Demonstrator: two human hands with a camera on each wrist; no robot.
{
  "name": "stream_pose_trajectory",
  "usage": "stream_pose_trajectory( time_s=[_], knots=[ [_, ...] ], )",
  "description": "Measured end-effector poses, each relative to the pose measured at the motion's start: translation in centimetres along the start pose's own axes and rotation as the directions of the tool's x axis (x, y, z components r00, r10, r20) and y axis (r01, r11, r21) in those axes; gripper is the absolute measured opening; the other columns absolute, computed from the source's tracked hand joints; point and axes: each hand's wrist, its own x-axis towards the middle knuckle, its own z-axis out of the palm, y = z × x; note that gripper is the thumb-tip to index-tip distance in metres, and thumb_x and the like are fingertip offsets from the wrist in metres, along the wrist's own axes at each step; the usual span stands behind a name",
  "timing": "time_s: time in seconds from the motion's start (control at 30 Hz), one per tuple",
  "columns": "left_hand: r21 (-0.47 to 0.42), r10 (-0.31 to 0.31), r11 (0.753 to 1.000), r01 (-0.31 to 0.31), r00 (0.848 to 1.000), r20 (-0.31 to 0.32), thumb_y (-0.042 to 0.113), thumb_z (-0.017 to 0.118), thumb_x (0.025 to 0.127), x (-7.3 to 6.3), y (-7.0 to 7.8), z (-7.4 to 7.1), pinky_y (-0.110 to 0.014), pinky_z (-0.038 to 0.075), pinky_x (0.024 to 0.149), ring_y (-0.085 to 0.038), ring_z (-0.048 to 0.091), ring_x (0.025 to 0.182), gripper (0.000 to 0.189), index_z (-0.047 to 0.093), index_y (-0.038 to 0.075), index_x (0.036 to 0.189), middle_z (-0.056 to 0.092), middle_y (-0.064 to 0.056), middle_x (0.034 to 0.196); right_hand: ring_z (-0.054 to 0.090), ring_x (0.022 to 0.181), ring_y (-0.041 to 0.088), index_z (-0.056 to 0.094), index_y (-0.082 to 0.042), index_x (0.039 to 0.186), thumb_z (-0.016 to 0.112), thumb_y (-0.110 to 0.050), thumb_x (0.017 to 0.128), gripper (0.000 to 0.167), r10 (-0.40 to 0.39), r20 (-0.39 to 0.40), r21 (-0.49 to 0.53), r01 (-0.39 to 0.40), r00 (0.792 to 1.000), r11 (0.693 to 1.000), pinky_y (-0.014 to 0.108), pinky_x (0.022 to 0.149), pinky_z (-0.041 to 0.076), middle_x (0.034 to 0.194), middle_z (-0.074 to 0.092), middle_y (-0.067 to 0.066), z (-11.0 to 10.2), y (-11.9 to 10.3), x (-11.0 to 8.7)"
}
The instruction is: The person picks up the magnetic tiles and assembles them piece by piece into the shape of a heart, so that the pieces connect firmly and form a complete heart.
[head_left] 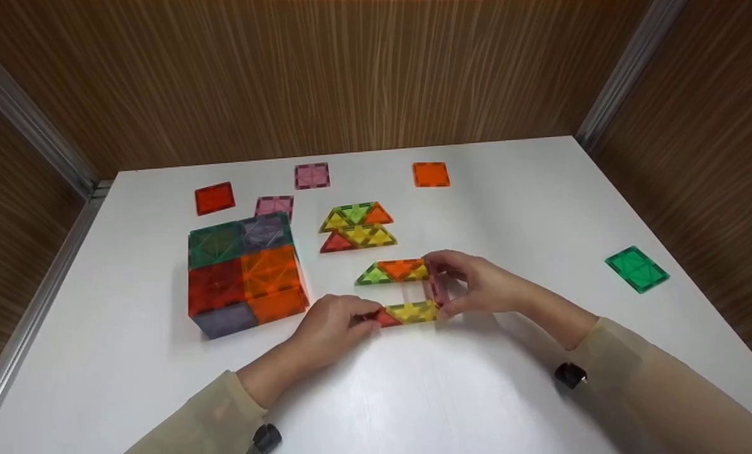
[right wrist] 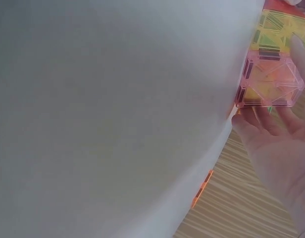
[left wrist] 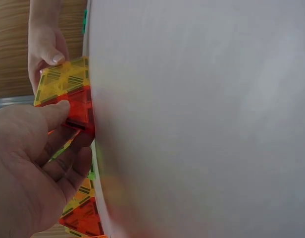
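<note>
**Go easy on those edges**

Right of the tile cube, my left hand pinches the red-and-yellow strip by its red end; my right hand grips the pink tile. I'd keep edges flush, pressing gently.

Head view bright; right wrist view dim.

We seem to be in a booth, with wood-grain panels and metal corner strips round a white table.
</note>
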Motion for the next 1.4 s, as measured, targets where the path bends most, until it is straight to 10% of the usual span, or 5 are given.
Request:
stream_pose_trajectory(
  time_s=[0.37,0.67,0.83,1.0,1.4],
  knots=[
    [0.031,0.005,1.000,-0.005,1.000,-0.003,0.026,0.078,0.100,-0.5,0.3,-1.7,-0.041,0.060,0.095,-0.019,0.072,0.103,0.034,0.077,0.012,0.131,0.078,-0.002,0.116,0.051,0.141,0.026,0.047,-0.013,0.156,0.097,-0.026,0.078,0.094,0.033,0.005,-0.007,-0.033,0.999,0.999,0.048,0.120,0.039,0.149,0.055,0.004,0.1,0.0,0.1],
    [0.155,0.111,0.986,-0.063,0.940,-0.322,0.027,0.081,0.097,-2.1,0.9,-12.5,-0.042,0.063,0.085,-0.017,0.072,0.102,0.039,0.075,0.015,0.134,0.078,-0.001,0.117,0.052,0.138,0.026,0.047,-0.013,0.156,0.096,-0.023,0.081,0.091,0.039,0.011,0.011,-0.039,0.999,0.999,0.048,0.120,0.040,0.146,0.056,0.004,0.1,-0.3,0.2],
    [0.243,0.072,0.969,0.046,0.888,-0.455,0.028,0.077,0.100,-2.3,-2.3,-19.3,-0.046,0.059,0.090,-0.025,0.070,0.111,0.043,0.071,0.011,0.139,0.075,-0.009,0.127,0.052,0.138,0.026,0.047,-0.013,0.157,0.096,-0.024,0.080,0.092,0.044,0.005,0.007,-0.044,0.999,0.999,0.049,0.119,0.040,0.147,0.056,0.003,0.2,-0.2,0.1],
    [0.254,-0.068,0.946,0.203,0.887,-0.457,0.040,0.072,0.103,-2.2,-6.9,-23.8,-0.059,0.052,0.104,-0.037,0.057,0.135,0.058,0.059,0.010,0.151,0.062,-0.017,0.148,0.054,0.136,0.025,0.048,-0.014,0.156,0.097,-0.025,0.078,0.093,0.054,-0.003,-0.002,-0.054,0.999,0.999,0.048,0.119,0.041,0.145,0.058,0.002,0.3,0.0,-0.1],
    [0.385,-0.355,0.814,0.434,0.898,-0.261,0.050,0.065,0.103,-2.7,-18.4,-26.8,-0.077,0.016,0.118,-0.051,0.016,0.156,0.088,0.023,0.009,0.169,0.020,-0.028,0.171,0.052,0.140,0.024,0.047,-0.014,0.157,0.098,-0.027,0.078,0.095,0.057,0.000,0.000,-0.057,0.998,0.998,0.047,0.119,0.040,0.148,0.056,-0.001,0.2,-0.2,0.0]
  ],
)
